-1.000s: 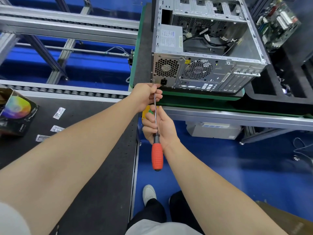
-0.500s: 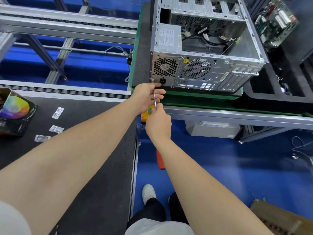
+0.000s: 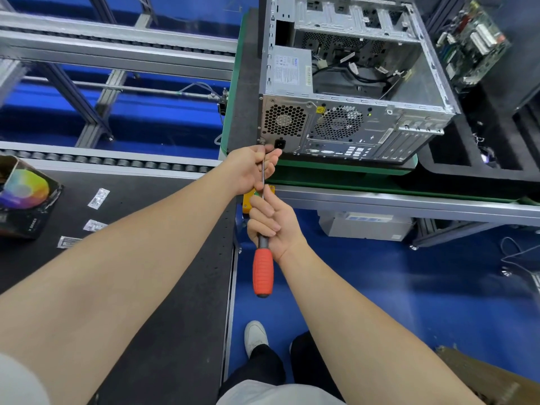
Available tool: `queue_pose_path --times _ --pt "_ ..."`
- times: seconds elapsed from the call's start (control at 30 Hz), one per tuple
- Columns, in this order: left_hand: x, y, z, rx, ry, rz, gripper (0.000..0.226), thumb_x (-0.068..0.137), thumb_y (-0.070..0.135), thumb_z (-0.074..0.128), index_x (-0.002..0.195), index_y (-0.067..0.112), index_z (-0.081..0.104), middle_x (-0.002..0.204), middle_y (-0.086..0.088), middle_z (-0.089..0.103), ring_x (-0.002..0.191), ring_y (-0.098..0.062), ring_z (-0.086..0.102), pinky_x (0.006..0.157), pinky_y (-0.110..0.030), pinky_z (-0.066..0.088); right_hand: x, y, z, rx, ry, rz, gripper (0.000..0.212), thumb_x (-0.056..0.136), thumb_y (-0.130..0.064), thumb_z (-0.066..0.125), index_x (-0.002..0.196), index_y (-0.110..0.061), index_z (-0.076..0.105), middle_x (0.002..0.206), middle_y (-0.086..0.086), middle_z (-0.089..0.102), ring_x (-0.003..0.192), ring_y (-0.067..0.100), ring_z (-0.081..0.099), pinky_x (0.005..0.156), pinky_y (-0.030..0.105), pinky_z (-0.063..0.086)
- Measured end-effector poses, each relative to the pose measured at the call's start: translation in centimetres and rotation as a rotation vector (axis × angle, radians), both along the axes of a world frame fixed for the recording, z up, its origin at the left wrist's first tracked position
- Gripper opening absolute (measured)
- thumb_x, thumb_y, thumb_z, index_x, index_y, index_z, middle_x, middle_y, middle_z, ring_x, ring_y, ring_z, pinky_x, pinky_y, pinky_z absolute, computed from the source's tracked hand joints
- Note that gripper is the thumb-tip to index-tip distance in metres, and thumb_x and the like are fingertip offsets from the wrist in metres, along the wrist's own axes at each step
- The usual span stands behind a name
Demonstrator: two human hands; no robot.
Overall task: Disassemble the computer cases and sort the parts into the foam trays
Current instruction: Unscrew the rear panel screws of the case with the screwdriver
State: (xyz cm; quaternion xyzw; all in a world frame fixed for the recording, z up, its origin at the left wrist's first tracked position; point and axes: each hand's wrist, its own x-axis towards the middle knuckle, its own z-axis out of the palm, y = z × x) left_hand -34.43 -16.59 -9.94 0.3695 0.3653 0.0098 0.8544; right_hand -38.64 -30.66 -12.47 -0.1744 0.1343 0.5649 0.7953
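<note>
Turning palm-up again, right hand (image 3: 273,226) clamped on screwdriver (image 3: 263,273), orange handle uncovered; left hand (image 3: 248,168) still pinching its shaft.

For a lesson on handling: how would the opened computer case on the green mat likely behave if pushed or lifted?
The computer case is a sheet-metal frame, so probably stiff. It lies on its broad side, so it would likely slide, not tip. The power supply sits at one end, so lifting may feel lopsided.

A colour-wheel box (image 3: 24,197) sits on the black belt (image 3: 163,287) (three small labels (image 3: 98,197) nearby).
</note>
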Motion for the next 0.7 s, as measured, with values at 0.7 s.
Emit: queue_pose_path --times 0.7 --pt "0.3 0.1 -0.9 0.065 -0.038 -0.038 0.023 0.11 0.001 0.035 0.117 -0.001 0.056 0.11 -0.019 0.071 0.053 -0.007 0.049 0.053 -0.017 0.042 0.7 1.1 -0.3 -0.637 -0.465 0.039 0.034 0.112 -0.036 0.047 0.105 -0.009 0.065 0.066 0.011 0.065 0.048 0.016 0.046 0.048 0.027 0.041"
